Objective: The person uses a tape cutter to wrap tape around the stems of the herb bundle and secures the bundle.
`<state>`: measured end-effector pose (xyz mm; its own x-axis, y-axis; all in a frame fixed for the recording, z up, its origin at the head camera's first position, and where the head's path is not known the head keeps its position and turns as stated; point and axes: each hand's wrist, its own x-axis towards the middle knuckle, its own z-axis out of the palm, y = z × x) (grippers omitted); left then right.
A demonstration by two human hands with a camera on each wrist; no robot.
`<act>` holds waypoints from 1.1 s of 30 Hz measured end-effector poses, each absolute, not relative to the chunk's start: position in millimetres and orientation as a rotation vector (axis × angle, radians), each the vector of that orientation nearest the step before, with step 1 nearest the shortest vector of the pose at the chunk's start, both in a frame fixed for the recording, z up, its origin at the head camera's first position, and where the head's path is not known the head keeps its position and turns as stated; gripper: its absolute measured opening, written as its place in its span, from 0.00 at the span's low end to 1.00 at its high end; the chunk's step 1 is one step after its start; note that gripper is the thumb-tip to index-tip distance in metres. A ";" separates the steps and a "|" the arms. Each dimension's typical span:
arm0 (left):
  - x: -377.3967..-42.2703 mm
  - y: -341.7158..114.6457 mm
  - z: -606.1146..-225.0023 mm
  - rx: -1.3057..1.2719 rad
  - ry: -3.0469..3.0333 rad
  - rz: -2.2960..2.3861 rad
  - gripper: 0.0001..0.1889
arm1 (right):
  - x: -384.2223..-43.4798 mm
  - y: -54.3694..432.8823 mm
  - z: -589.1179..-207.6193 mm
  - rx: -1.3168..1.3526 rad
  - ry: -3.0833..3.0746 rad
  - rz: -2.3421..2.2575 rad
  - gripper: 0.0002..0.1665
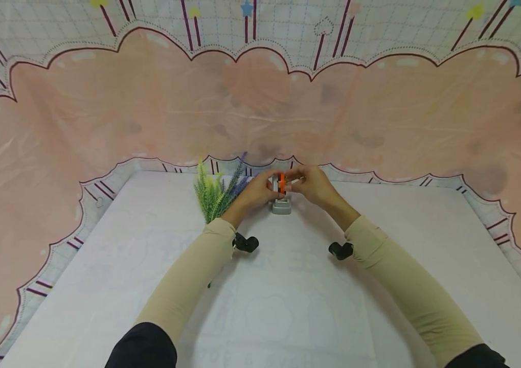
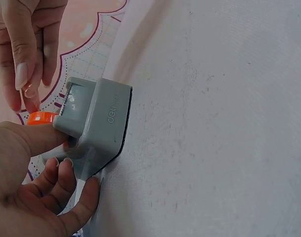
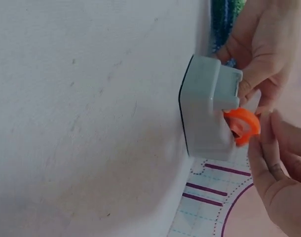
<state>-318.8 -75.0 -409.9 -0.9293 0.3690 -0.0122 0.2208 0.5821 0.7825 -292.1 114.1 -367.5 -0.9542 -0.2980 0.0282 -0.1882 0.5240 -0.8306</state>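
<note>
Gripping a gray tape dispenser (image 1: 281, 205) near the white table's (image 1: 288, 306) far edge, the person's left hand (image 1: 260, 190) curls thumb and fingers round its body. Her right hand (image 1: 308, 185) pinches at the orange tape roll (image 3: 243, 125) seated on top, fingertips closed. Judged from this, steadying the base while drawing tape straight toward the toothed edge would serve best. Plastic greenery (image 1: 216, 191) lies just beside.

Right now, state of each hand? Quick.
Left hand: curled round the grey tape dispenser, thumb by the orange roll.
Right hand: fingertips at the orange roll; a firm pinch cannot be told.
</note>
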 end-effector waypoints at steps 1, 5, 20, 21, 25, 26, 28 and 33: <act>-318.8 -75.2 -410.5 0.495 2.638 1.268 0.35 | -292.5 114.1 -368.1 -0.427 2.640 -1.402 0.21; -318.1 -75.0 -411.1 0.497 2.632 1.279 0.35 | -292.4 115.2 -367.6 -0.430 2.600 -1.391 0.21; -317.4 -75.7 -409.3 0.496 2.644 1.273 0.35 | -290.2 111.6 -366.0 -0.409 2.642 -1.352 0.17; -317.3 -75.7 -409.3 0.496 2.643 1.275 0.35 | -290.1 111.3 -366.2 -0.406 2.640 -1.345 0.17; -317.4 -75.8 -409.8 0.490 2.640 1.272 0.35 | -289.6 109.7 -367.5 -0.400 2.679 -1.326 0.15; -317.6 -75.8 -409.9 0.492 2.639 1.269 0.35 | -289.3 109.2 -367.8 -0.399 2.707 -1.311 0.14; -318.2 -76.0 -410.0 0.498 2.639 1.266 0.35 | -288.6 107.9 -367.9 -0.395 2.769 -1.271 0.12; -319.5 -76.4 -410.5 0.522 2.643 1.259 0.35 | -287.3 103.4 -367.1 -0.414 2.878 -1.178 0.10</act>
